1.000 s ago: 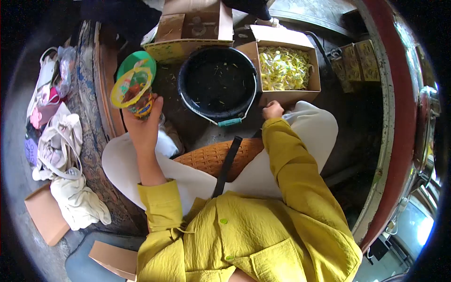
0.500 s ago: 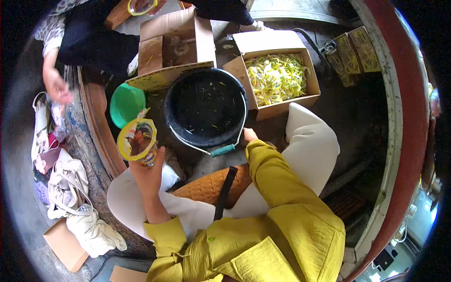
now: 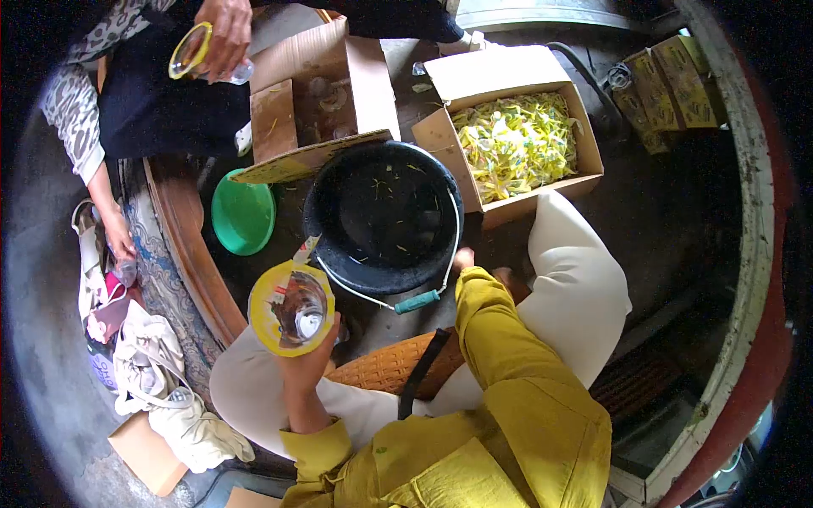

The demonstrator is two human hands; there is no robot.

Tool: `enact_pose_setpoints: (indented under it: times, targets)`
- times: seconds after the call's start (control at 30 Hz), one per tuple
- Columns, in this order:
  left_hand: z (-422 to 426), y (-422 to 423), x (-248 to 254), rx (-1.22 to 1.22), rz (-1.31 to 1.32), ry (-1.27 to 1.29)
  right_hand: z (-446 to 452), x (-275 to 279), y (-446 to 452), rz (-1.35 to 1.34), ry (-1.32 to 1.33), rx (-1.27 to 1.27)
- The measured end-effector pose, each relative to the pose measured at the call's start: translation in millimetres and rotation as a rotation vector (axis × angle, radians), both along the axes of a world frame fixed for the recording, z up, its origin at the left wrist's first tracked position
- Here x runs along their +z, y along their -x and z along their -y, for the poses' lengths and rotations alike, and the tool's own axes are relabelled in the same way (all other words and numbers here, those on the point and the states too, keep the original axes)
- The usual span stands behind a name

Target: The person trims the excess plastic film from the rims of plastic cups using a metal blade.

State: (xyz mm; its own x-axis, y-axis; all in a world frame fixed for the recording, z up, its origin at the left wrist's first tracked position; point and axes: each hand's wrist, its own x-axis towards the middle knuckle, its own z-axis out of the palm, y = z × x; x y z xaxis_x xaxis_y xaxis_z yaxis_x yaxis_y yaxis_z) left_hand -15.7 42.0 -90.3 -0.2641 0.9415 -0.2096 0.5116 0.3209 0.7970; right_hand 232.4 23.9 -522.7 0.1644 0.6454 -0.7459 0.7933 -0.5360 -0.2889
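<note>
A clear plastic cup (image 3: 315, 315) with a yellow rim sits in my left hand (image 3: 317, 359), its mouth tilted up toward me. A pale strip of film (image 3: 306, 251) sticks up from the rim. In front of me stands a black bucket (image 3: 385, 216) with bits of yellow scrap inside and a teal handle grip (image 3: 417, 302). My right hand (image 3: 464, 259) is low beside the bucket's right side; its fingers are mostly hidden, so I cannot see whether it holds anything.
An open carton (image 3: 529, 199) full of yellow strips stands at right. Behind the bucket is another open carton (image 3: 373, 80). A green basin (image 3: 243, 213) lies left. Opposite, a co-worker's hand (image 3: 224, 34) holds a yellow-rimmed cup; bags (image 3: 148, 347) lie at left.
My left hand has turned the cup, so its shiny inside shows more. The co-worker's other hand has come into view with a cup. The whole view has shifted slightly.
</note>
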Motion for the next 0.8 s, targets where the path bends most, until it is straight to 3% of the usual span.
enact_pose_setpoints:
  times: [0.17, 0.3, 0.43, 0.53, 0.57, 0.6, 0.73, 0.8]
  targets:
    - [-13, -10, 4, 0.096, 0.010, 0.127, 6, -12, 1, -0.035, -0.028, -0.069]
    - [-11, -3, -9, -0.136, -0.110, -0.039, 18, -38, -8, -0.182, -0.144, -0.065]
    - [-16, -8, 0, -0.027, -0.017, 0.146, 27, -59, -15, -0.381, -0.242, -0.023]
    - [-15, -8, -3, -0.002, 0.019, 0.142, 23, -67, -12, -0.308, -0.239, 0.020]
    - [-13, -6, -4, -0.051, -0.009, 0.072, 9, -5, -3, -0.233, -0.219, -0.228]
    - [-11, -2, -7, -0.101, -0.035, 0.004, 5, 8, -1, -0.197, -0.192, -0.216]
    - [-13, -5, -5, -0.203, -0.123, -0.112, 9, -3, -4, -0.159, -0.123, -0.105]
    - [-9, -7, -5, -0.108, -0.064, -0.048, 9, -6, -4, -0.163, -0.097, -0.054]
